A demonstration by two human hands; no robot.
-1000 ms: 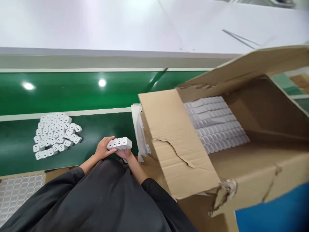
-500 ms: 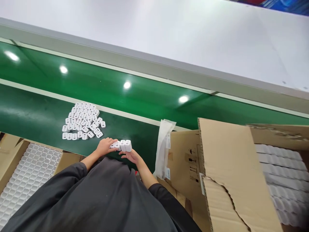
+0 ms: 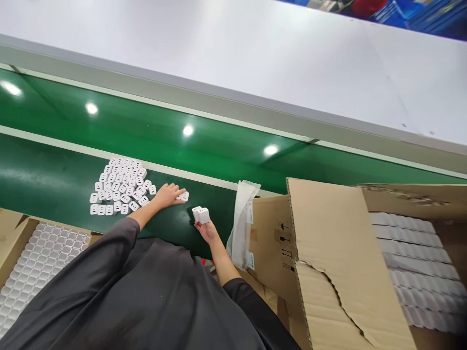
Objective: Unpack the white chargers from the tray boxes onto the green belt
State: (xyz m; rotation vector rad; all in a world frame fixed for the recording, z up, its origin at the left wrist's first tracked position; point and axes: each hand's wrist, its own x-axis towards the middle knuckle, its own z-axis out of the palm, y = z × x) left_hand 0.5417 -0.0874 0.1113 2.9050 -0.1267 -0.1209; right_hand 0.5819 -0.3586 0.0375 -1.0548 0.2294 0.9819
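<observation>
1. The right hand (image 3: 206,230) is gripping a short stack of small white plastic plug blocks (image 3: 201,214). Its fingers are closing under and around the stack and holding it just above the near edge of the glossy green conveyor belt (image 3: 54,180).
2. The left hand (image 3: 168,194) is lying flat on the belt with its fingers stretched out. They are pressing down on a short row of white plug blocks (image 3: 183,196), not closing around it.
3. A loose heap of white plug blocks (image 3: 120,187) is lying on the belt just left of the left hand.
4. A white moulded cell tray (image 3: 40,257) is sitting at the lower left, below the belt's edge.
5. A large brown corrugated cardboard box (image 3: 328,253) with a torn flap is standing at the right. It is holding packed rows of white plug blocks (image 3: 416,262).
6. Black handling symbols (image 3: 288,228) are showing on the box's side, with no wording that can be read.
7. A clear plastic bag (image 3: 243,218) is hanging beside the box and carrying a small white label (image 3: 250,261). The label's print is too small to read.
</observation>
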